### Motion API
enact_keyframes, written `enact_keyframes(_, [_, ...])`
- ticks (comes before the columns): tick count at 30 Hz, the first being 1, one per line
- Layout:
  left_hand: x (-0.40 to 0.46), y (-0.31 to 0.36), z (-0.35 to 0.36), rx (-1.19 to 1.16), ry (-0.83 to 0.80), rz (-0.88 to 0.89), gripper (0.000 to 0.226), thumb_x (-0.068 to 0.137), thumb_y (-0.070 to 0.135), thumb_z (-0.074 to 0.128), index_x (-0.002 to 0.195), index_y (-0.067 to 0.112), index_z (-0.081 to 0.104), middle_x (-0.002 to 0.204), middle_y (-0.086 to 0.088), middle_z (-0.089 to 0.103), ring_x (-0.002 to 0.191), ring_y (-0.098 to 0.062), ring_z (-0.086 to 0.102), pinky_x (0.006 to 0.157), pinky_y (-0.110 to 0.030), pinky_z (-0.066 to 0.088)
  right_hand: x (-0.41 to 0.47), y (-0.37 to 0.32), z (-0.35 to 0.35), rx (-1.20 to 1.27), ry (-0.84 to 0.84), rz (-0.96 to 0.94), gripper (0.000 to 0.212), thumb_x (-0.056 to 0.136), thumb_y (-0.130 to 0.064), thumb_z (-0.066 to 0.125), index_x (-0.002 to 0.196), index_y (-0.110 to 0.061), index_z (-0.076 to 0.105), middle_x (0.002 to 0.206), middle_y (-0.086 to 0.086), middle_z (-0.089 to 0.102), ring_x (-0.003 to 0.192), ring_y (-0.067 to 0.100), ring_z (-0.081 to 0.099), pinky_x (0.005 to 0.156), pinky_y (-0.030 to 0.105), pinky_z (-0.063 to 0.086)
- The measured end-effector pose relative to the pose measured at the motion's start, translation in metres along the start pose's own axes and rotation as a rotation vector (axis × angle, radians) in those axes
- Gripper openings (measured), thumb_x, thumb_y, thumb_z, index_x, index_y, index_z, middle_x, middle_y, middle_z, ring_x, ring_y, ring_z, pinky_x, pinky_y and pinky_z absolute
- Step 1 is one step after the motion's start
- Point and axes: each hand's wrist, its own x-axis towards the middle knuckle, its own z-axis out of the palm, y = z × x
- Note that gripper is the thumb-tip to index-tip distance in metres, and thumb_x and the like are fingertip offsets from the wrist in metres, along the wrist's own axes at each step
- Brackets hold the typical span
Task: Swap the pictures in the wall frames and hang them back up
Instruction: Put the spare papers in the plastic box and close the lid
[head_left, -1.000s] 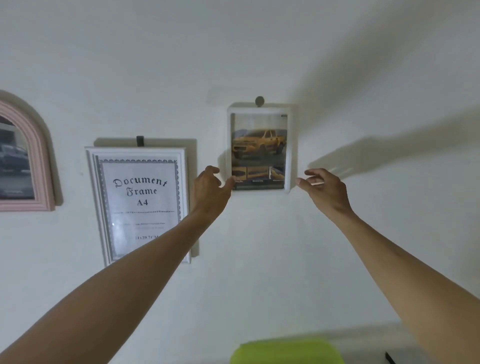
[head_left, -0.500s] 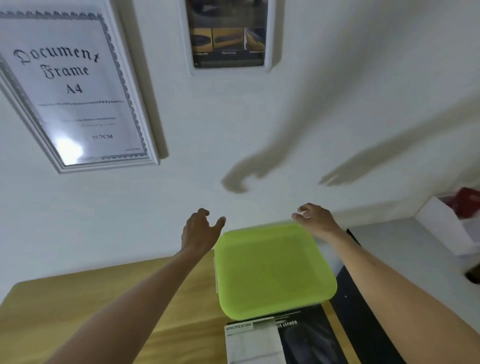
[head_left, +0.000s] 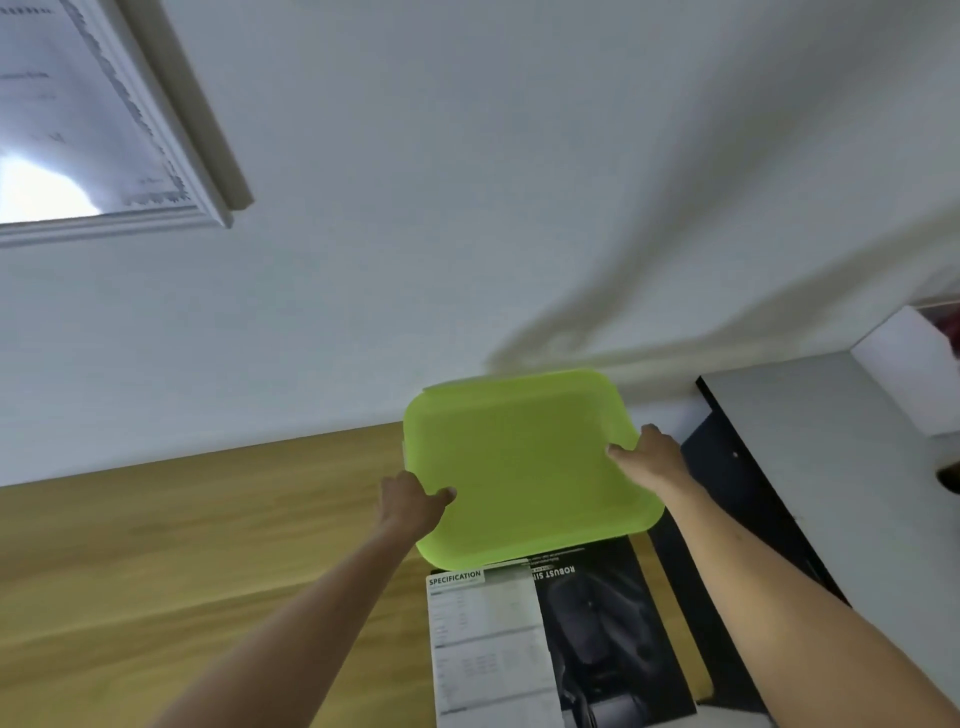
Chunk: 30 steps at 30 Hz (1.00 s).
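A lime-green square plastic lid or tray (head_left: 524, 467) lies flat near the wall, at the far end of a wooden table (head_left: 182, 561). My left hand (head_left: 410, 501) grips its left edge, thumb on top. My right hand (head_left: 649, 457) grips its right edge, thumb on top as well. A white document frame (head_left: 119, 156) hangs on the wall at the upper left, only its lower corner in view. A printed sheet with a "SPECIFICATION" column and a dark car picture (head_left: 550, 644) lies on the table just below the green tray.
A grey surface (head_left: 831, 467) with a dark edge adjoins the table on the right. A white box (head_left: 919, 369) stands on it by the wall. The white wall (head_left: 467, 182) rises straight behind the table.
My view has dropped from the wall frames down to the table. Both hands came down from the small car picture frame and took hold of the green tray's sides.
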Motion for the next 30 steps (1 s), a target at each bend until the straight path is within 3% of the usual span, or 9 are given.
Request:
enact_keyframes(3, [-0.001, 0.002, 0.001, -0.077, 0.017, -0.049, 0.047, 0.078, 0.041, 0.077, 0.102, 0.004, 0.062, 0.110, -0.015, 0.063, 0.093, -0.034, 0.064, 0.065, -0.035, 0.048, 0.001, -0.004, 0.000, 0.012, 0.053, -0.007, 0.055, 0.092, -0.040, 0.065, 0.124, 0.004, 0.055, 0.115, 0.018, 0.064, 0.095, 0.032, 0.063, 0.083, 0.042, 0.054])
enact_keyframes(5, [-0.004, 0.001, 0.001, -0.138, 0.030, -0.085, 0.048, 0.075, 0.035, 0.081, 0.105, 0.005, 0.061, 0.111, -0.012, 0.063, 0.096, -0.033, 0.063, 0.065, -0.035, 0.046, 0.001, -0.007, 0.000, 0.029, 0.083, -0.005, 0.048, 0.090, -0.036, 0.067, 0.115, 0.005, 0.060, 0.098, 0.015, 0.066, 0.079, 0.028, 0.061, 0.079, 0.043, 0.055])
enact_keyframes(9, [-0.007, -0.005, 0.001, -0.256, 0.059, -0.099, 0.063, 0.069, 0.027, 0.086, 0.119, 0.007, 0.055, 0.119, -0.010, 0.061, 0.108, -0.031, 0.058, 0.074, -0.034, 0.042, -0.001, -0.011, -0.005, 0.076, 0.067, 0.022, 0.064, 0.091, -0.034, 0.070, 0.137, 0.002, 0.045, 0.134, 0.018, 0.055, 0.120, 0.037, 0.055, 0.091, 0.041, 0.049])
enact_keyframes(12, [-0.007, -0.013, -0.001, -0.362, 0.072, -0.084, 0.075, 0.064, 0.025, 0.089, 0.127, 0.008, 0.051, 0.123, -0.009, 0.059, 0.114, -0.030, 0.055, 0.082, -0.035, 0.043, -0.005, -0.011, -0.013, 0.088, 0.037, 0.018, 0.076, 0.088, -0.035, 0.073, 0.147, -0.001, 0.037, 0.148, 0.017, 0.046, 0.132, 0.036, 0.047, 0.100, 0.041, 0.045])
enact_keyframes(16, [-0.006, -0.031, -0.013, -0.494, 0.080, -0.037, 0.082, 0.060, 0.021, 0.090, 0.131, 0.013, 0.051, 0.123, -0.013, 0.061, 0.113, -0.033, 0.057, 0.094, -0.046, 0.048, -0.014, -0.009, -0.016, 0.245, -0.039, -0.012, 0.082, 0.074, -0.037, 0.086, 0.142, -0.012, 0.049, 0.138, 0.009, 0.058, 0.122, 0.031, 0.059, 0.100, 0.042, 0.050])
enact_keyframes(19, [-0.007, -0.053, -0.034, -0.582, 0.070, -0.015, 0.083, 0.065, 0.011, 0.087, 0.138, 0.011, 0.049, 0.119, -0.018, 0.063, 0.105, -0.033, 0.061, 0.089, -0.041, 0.050, -0.022, -0.013, -0.008, 0.303, -0.154, -0.038, 0.100, 0.060, -0.034, 0.094, 0.146, -0.018, 0.045, 0.134, 0.009, 0.062, 0.115, 0.027, 0.064, 0.100, 0.045, 0.051])
enact_keyframes(23, [-0.011, -0.094, -0.071, -0.653, 0.060, 0.007, 0.078, 0.069, 0.002, 0.084, 0.139, 0.011, 0.050, 0.092, -0.009, 0.059, 0.082, -0.023, 0.060, 0.070, -0.032, 0.048, -0.066, -0.047, 0.009, 0.241, -0.257, -0.160, 0.092, 0.068, -0.021, 0.091, 0.145, -0.016, 0.042, 0.130, 0.006, 0.063, 0.110, 0.023, 0.061, 0.098, 0.040, 0.048])
enact_keyframes(26, [-0.013, -0.131, -0.097, -0.658, 0.088, -0.010, 0.082, 0.067, 0.003, 0.085, 0.140, 0.012, 0.050, 0.097, -0.009, 0.054, 0.088, -0.026, 0.059, 0.080, -0.033, 0.048, -0.088, -0.072, 0.036, 0.243, -0.275, -0.202, 0.092, 0.071, -0.019, 0.089, 0.146, -0.014, 0.037, 0.119, 0.007, 0.064, 0.101, 0.020, 0.057, 0.089, 0.035, 0.045])
enact_keyframes(30, [-0.012, -0.185, -0.131, -0.666, 0.140, -0.045, 0.081, 0.065, 0.003, 0.086, 0.138, 0.013, 0.052, 0.102, -0.013, 0.057, 0.092, -0.027, 0.060, 0.079, -0.032, 0.046, -0.107, -0.110, 0.080, 0.264, -0.310, -0.233, 0.093, 0.067, -0.018, 0.091, 0.143, -0.016, 0.037, 0.103, 0.005, 0.070, 0.095, 0.022, 0.067, 0.094, 0.042, 0.052])
